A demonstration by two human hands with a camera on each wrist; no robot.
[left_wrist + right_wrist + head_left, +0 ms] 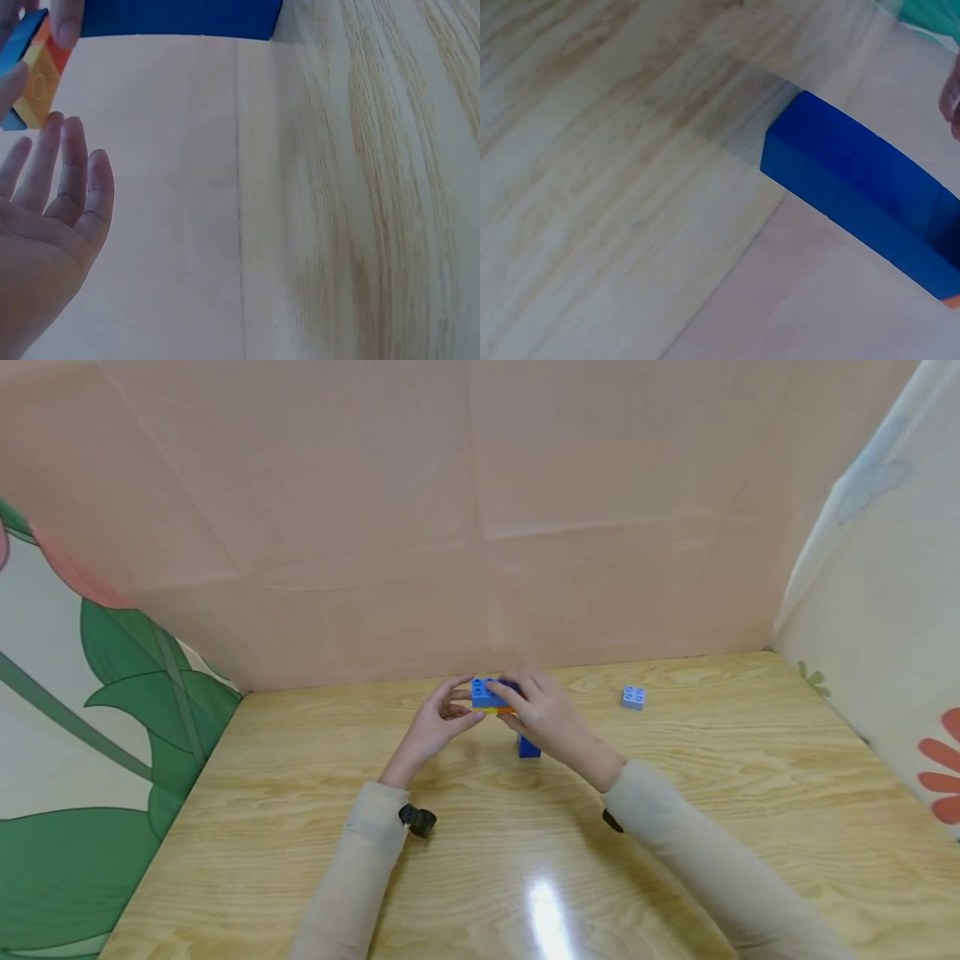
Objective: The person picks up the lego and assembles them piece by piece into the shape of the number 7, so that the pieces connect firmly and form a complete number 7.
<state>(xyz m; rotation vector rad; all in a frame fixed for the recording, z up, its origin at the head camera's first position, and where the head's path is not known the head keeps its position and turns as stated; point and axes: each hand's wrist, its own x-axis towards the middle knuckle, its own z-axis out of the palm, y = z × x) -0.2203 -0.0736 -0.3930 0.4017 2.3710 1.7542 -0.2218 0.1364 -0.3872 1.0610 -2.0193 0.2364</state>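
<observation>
A bright blue toy building brick (484,695) with studs lies on a yellow brick (39,88) and an orange brick (60,46). Below them a dark blue column of bricks (855,180) stands on the table, mostly behind my right hand in the head view. My right hand (551,714) grips the right part of the bright blue brick, index finger across its top and thumb on the near side. At the left end, my left hand (444,714) has its fingers spread and relaxed, with fingertips right at the bricks' edge.
A light blue square brick (633,697) lies on the wooden table (262,827), right of the hands and toward the back. A pinkish covering (480,527) rises behind the table edge. Printed panels with leaves (142,677) and flowers border the sides.
</observation>
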